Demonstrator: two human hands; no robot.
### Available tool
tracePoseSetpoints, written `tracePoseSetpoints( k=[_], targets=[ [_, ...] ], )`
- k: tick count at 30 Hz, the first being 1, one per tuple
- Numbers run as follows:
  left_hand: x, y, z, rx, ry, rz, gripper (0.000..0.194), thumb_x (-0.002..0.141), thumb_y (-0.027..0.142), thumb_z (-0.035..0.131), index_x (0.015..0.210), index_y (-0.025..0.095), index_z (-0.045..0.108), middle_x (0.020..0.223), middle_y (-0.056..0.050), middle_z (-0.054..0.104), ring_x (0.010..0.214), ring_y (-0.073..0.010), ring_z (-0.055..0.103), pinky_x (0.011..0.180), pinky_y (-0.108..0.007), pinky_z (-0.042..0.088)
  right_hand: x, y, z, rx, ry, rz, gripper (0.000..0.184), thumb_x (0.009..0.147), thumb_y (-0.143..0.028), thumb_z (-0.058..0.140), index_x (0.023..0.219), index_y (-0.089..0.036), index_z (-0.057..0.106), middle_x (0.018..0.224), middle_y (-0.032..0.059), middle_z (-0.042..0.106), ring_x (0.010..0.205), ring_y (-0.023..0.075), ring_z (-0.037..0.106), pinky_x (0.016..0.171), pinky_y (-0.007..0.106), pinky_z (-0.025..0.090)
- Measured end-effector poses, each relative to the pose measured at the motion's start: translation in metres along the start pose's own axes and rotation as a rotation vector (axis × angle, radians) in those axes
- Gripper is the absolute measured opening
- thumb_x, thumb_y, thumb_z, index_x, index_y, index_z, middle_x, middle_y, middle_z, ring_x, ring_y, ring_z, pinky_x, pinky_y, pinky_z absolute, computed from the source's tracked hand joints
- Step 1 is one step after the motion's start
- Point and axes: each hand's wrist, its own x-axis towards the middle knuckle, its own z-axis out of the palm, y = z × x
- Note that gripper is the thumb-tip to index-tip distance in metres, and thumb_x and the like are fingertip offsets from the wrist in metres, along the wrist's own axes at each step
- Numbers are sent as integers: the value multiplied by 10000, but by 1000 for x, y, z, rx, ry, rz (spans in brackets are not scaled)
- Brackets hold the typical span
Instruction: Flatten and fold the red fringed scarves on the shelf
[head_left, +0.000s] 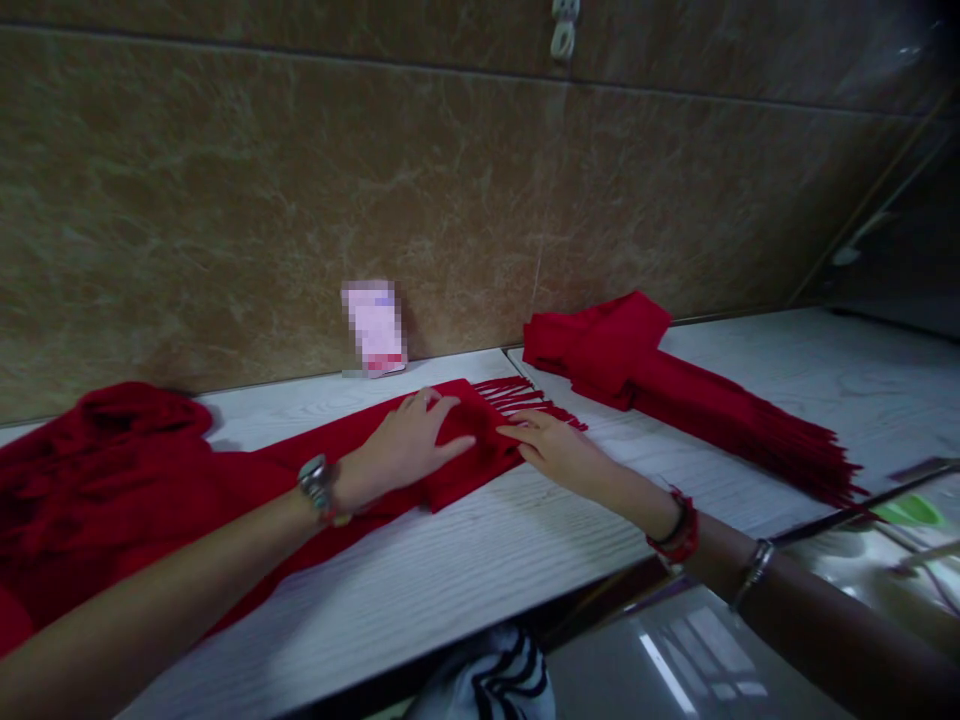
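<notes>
Dim, soft. Two o'clock corner near-black. White glare on floor, four-thirty. Pink item pixelated, nine-thirty.

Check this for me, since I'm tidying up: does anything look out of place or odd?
Mainly the red cloth at the picture's left: it is bunched and wrinkled, unlike its flatter right part. The pink item by the wall looks pixelated, so its details can't be told. I see no spill or damage.

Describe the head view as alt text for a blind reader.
A person's left hand and right hand touch a fringed red cloth laid along a white surface. A second red cloth lies to the right, and a pixelated pink item stands by the brown wall.
</notes>
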Motion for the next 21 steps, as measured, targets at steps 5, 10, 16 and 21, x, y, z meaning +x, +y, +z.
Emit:
tracePoseSetpoints(
  k=[5,10,16,21],
  targets=[
    [-74,20,22,142,-69,-103,753,764,609,435,1371,193,278,1361,-179,362,1225,-330,356,927,-444,352,1,14,2,-68,-34,-257,408,809,-54,397,1174,-161,545,1289,91,491,1184,169,438,981,360,390],
    [-65,-1,31,156,-122,-163,501,871,425,353,1350,281,324,1414,-128,293,1259,-365,291,933,-539,319,-2,4,3,-107,-84,-263,405,816,-52,391,1189,-125,528,1240,115,535,1141,174,481,951,352,405],
    [-73,-35,9,96,-159,21,489,851,298,426,1333,242,364,1398,-111,331,1256,-244,336,992,-375,327,-1,-42,-1,-190,-57,-145,303,815,-134,462,1083,-148,601,1105,104,624,1057,221,525,907,414,386],
    [-85,-30,-10,255,-173,-89,486,808,137,414,1285,230,432,1259,-109,494,1056,-223,535,802,-317,460,13,-45,-3,-174,-95,-224,287,812,-98,462,1055,-101,614,1100,122,628,1055,215,539,917,368,391]
  ],
)
